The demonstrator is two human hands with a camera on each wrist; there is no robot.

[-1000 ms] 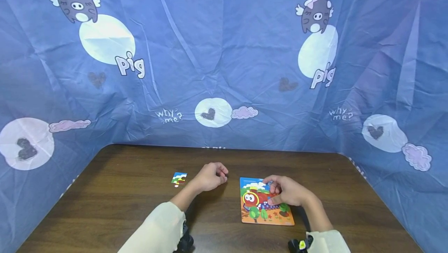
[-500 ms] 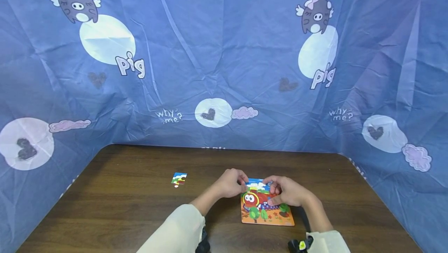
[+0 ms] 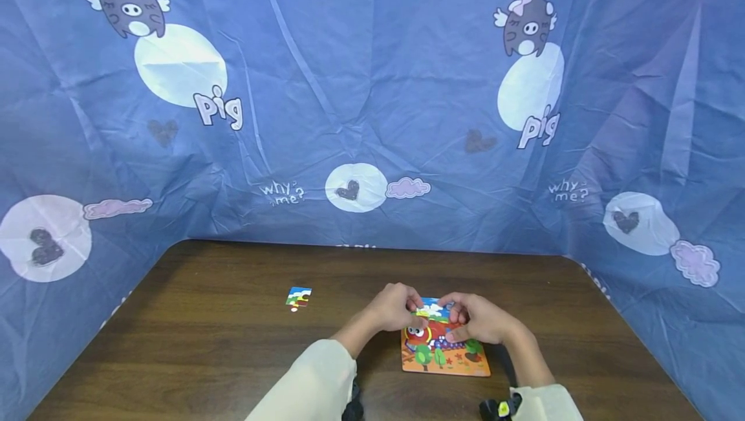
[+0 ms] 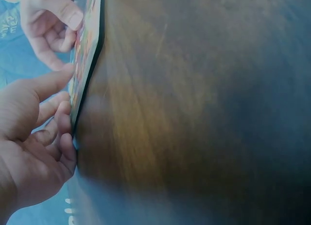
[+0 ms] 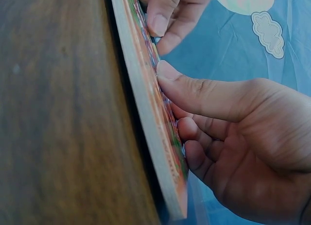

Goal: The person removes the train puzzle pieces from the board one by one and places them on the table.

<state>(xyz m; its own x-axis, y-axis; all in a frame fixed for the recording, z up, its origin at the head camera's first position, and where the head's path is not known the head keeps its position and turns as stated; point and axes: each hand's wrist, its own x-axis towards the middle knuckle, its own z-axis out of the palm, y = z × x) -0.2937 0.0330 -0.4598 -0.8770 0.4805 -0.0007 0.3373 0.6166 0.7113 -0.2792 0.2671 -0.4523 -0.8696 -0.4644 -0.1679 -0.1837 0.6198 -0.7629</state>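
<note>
Evidently looking at a thin, roughly square jigsaw board [image 3: 445, 359] with a bright cartoon print and a pale edge, lying flat on a dark brown wood-grain table [image 3: 233, 343], right of the middle. Close to equal in its sides, hence hard to assign a long axis; set with blue sky at the far side and orange ground at the near side. Can follow the printed red train [image 3: 436, 329] lengthwise from left to right, with its round, yellow-ringed face toward the left. Over the board's upper left, see the left hand [image 3: 396, 308], with fingers bent and tips at the board; cannot tell whether pinching or merely touching. Over the right part, see the right hand [image 3: 482, 321], with fingers curled and thumb tip at the printed face; again cannot tell whether gripping. Well to the left, notice a small loose jigsaw piece [image 3: 299, 296] in blue, white, green, yellow and red, with blue at the far side and a rounded white tab pointing nearer. Behind, on a creased blue fabric backdrop [image 3: 372, 130], can read "pig" twice in outlined letters and "why me?" twice in smaller white ones.
</note>
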